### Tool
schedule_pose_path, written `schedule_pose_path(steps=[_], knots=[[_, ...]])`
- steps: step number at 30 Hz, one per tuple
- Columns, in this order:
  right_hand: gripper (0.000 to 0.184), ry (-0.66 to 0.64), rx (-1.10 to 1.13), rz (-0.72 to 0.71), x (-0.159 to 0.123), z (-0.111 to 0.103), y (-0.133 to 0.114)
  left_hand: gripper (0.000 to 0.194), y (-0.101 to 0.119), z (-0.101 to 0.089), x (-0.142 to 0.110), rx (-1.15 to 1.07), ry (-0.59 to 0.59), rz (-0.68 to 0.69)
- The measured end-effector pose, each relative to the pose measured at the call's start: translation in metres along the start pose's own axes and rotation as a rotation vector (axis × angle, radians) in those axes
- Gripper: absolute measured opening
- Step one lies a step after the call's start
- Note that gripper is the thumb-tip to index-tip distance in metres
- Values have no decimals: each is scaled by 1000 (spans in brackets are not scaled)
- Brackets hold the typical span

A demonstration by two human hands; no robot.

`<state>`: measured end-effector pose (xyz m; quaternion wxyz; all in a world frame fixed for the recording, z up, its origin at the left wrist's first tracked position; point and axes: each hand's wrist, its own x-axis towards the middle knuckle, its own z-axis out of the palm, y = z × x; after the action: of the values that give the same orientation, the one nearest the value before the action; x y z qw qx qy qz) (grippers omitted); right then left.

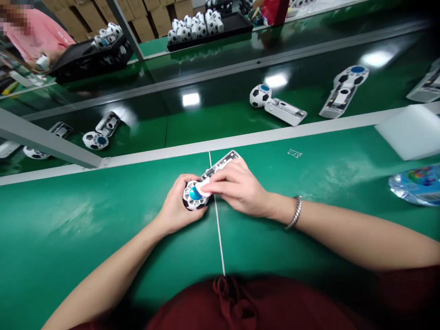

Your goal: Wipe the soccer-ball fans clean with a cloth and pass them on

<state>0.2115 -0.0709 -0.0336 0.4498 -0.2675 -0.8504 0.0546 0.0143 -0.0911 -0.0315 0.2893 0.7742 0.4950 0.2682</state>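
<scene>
My left hand (173,206) is wrapped round a soccer-ball-patterned device (189,201), whose ball end has a shiny blue disc facing up. From the ball, an opened, elongated white housing with visible inner parts (223,161) reaches away to the upper right. My right hand (240,185) pinches a small whitish round pad (205,189) between thumb and fingers. This pad lies at the right edge of the blue disc and partly covers it; whether it presses on the disc I cannot tell. Both hands are just above the green table (103,220).
Beyond a metal rail (165,149), similar soccer-ball devices (260,96) lie on a dark green belt. A white foam block (410,133) and a shiny blue packet (417,185) are at right. Black trays (237,30) hold white balls farther back; a person in pink (44,34) is upper left.
</scene>
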Motion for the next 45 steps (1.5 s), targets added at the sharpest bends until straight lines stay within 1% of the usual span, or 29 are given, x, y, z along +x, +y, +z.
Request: schedule_pose_path(steps=[2, 4, 6, 7, 8, 10, 12, 14, 16, 18, 19, 21, 23, 24, 25, 27, 29, 31, 33, 35, 36, 38, 41, 43, 45], knots=[[18, -69, -84, -157, 2, 1, -3, 51, 0, 1, 0, 11, -1, 16], [20, -120, -136, -240, 2, -2, -5, 53, 0, -1, 3, 31, -47, 45], [23, -123, -137, -216, -1, -8, -2, 57, -1, -7, 13, 108, -134, 110], [27, -108, -118, -156, -4, -11, 2, 59, -3, -12, 22, 183, -179, 159], [30, -106, -99, -94, -7, -12, 8, 61, -6, -18, 35, 284, -215, 218], [36, -92, -60, -35, -13, -12, 23, 60, -15, -33, 67, 550, -240, 341], [38, -79, -52, -52, -16, -9, 35, 47, -26, -47, 104, 812, -208, 398], [37, -88, -54, -90, -19, -8, 39, 39, -35, -53, 141, 988, -155, 432], [35, -105, -63, -98, -20, -9, 37, 38, -43, -49, 171, 1061, -103, 412], [32, -104, -77, -78, -19, -11, 34, 44, -50, -42, 191, 1044, -60, 313], [31, -98, -82, -64, -18, -11, 32, 49, -53, -39, 195, 1016, -44, 253], [29, -87, -89, -37, -15, -12, 30, 67, -58, -43, 193, 956, -18, 139], [29, -86, -87, 7, -12, -12, 28, 79, -66, -60, 181, 928, 28, 12], [29, -84, -80, 30, -11, -12, 27, 81, -71, -73, 173, 923, 82, -102], [28, -82, -72, 49, -10, -11, 25, 80, -77, -88, 164, 924, 127, -182], [27, -74, -53, 72, -7, -10, 22, 79, -91, -120, 147, 924, 174, -310], [25, -60, -36, 74, -5, -9, 19, 75, -107, -147, 131, 912, 161, -424], [24, -41, -27, 67, -2, -8, 16, 68, -121, -164, 117, 884, 111, -485], [23, -23, -24, 72, -1, -9, 15, 63, -128, -171, 108, 856, 84, -490], [22, -16, -23, 93, -1, -10, 15, 60, -129, -168, 103, 821, 89, -468], [22, -9, -18, 103, -1, -10, 15, 59, -126, -163, 102, 797, 96, -454], [20, 3, -3, 123, -1, -11, 17, 59, -114, -147, 98, 742, 102, -426], [18, 20, 24, 154, -1, -12, 19, 59, -83, -111, 81, 588, 77, -317], [18, 16, 36, 183, -1, -12, 19, 59, -57, -82, 63, 411, 26, -209], [17, 11, 37, 207, -2, -11, 20, 59, -31, -54, 45, 227, -34, -141]])
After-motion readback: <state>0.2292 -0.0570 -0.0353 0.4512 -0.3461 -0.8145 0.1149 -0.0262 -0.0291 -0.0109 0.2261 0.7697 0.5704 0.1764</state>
